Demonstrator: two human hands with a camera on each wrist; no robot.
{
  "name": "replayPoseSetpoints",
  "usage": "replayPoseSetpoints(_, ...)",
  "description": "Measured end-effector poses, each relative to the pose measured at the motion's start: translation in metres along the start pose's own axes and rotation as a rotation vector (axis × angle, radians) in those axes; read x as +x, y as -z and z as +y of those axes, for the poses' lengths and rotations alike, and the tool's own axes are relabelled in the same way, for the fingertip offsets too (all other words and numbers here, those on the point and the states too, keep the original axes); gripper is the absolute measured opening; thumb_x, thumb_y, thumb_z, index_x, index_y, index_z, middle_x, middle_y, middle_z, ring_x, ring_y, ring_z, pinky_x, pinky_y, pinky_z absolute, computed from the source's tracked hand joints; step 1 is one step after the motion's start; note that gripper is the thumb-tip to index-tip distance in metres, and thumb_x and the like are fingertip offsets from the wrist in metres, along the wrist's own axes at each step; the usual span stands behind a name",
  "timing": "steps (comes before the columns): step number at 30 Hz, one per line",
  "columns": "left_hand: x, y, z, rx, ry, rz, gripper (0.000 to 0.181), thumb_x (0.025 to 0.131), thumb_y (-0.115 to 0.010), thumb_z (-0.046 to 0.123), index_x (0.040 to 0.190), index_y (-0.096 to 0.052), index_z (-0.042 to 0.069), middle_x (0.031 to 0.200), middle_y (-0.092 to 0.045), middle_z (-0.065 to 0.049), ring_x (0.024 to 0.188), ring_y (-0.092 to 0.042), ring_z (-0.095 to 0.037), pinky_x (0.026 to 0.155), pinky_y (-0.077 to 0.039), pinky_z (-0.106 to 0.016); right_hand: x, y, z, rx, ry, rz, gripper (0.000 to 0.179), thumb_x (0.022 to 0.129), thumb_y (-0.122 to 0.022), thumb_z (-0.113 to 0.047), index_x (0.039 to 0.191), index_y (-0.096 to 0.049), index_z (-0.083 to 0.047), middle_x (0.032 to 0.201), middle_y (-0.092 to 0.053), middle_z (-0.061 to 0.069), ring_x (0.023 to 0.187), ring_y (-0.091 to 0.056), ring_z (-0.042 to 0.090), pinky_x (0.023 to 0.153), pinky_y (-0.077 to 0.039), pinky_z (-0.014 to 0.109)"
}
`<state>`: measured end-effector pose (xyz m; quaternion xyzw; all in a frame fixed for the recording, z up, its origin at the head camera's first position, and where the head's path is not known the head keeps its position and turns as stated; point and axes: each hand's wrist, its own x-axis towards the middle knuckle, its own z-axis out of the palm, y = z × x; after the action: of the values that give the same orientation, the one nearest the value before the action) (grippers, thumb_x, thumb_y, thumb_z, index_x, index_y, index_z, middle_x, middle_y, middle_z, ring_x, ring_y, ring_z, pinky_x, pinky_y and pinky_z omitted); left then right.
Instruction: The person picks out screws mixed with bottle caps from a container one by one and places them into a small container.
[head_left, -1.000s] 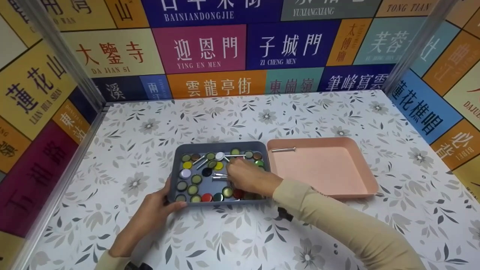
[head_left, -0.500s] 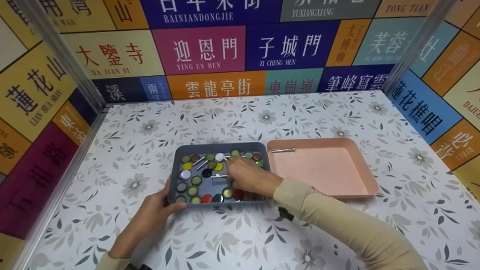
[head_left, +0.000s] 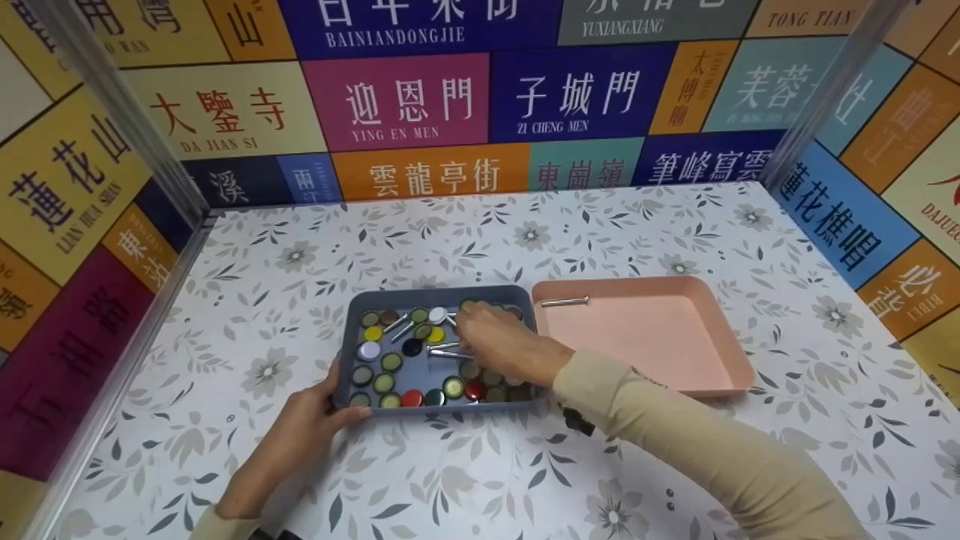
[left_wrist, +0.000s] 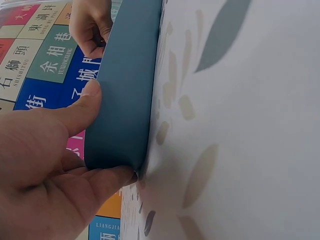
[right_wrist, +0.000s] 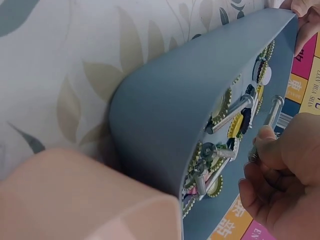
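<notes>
A grey-blue tray holds several bottle caps in mixed colours and several silver bolts. My left hand grips its near left corner. In the left wrist view the thumb lies at the tray's rim and the fingers curl round the corner's underside. My right hand is over the right half of the tray, hiding some caps. The right wrist view has it pinching a bolt between thumb and fingers, head end sticking out. More bolts lie among the caps below.
Close against the right side of the grey-blue tray stands a pink tray, with one bolt near its far left corner. Both sit on a flower-patterned table, with lettered panels behind and at the sides.
My right hand has shifted slightly toward the tray's far side, uncovering caps near the front right corner. My left hand keeps its place on the tray.
</notes>
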<state>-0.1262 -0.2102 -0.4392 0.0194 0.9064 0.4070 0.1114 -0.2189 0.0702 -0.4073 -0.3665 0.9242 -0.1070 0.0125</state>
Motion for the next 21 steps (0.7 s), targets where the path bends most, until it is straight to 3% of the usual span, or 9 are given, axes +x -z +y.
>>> replayPoseSetpoints(4,0.0,0.0,-0.001,-0.007,0.009,-0.001,0.088,0.093,-0.072,0.03,0.157,-0.02,0.001,0.134,-0.064,-0.02,0.118,-0.065,-0.025,0.105,-0.048,-0.044,0.0,0.003,0.002,-0.033,0.026,0.019,0.013,0.087,-0.073,-0.002,0.097,-0.065,0.003,0.098,-0.064,0.015,0.094,-0.062,0.032,0.082,-0.056,0.043)
replayPoseSetpoints(11,0.001,0.0,-0.001,-0.005,0.017,-0.004,0.088,0.093,-0.071,0.031,0.158,-0.019,0.003,0.137,-0.063,-0.019,0.121,-0.064,-0.025,0.107,-0.047,-0.045,-0.003,0.013,0.01,-0.051,0.081,0.068,0.014,0.082,-0.071,0.005,0.094,-0.064,0.003,0.092,-0.064,0.014,0.088,-0.061,0.031,0.081,-0.054,0.04)
replayPoseSetpoints(17,0.002,0.0,-0.001,-0.012,0.014,-0.01,0.086,0.093,-0.072,0.029,0.159,-0.02,0.006,0.137,-0.063,-0.017,0.121,-0.064,-0.025,0.108,-0.046,-0.046,-0.007,0.017,0.017,-0.032,0.06,0.013,0.033,0.075,-0.074,0.011,0.105,-0.064,0.001,0.096,-0.064,0.012,0.089,-0.06,0.027,0.08,-0.055,0.038)
replayPoseSetpoints(21,0.001,0.001,-0.002,-0.013,0.007,-0.007,0.086,0.093,-0.071,0.029,0.158,-0.021,0.004,0.136,-0.063,-0.018,0.121,-0.064,-0.026,0.107,-0.047,-0.045,-0.01,0.019,0.023,-0.014,0.055,0.019,0.024,0.078,-0.076,0.007,0.098,-0.065,0.0,0.095,-0.064,0.012,0.089,-0.061,0.027,0.081,-0.054,0.038)
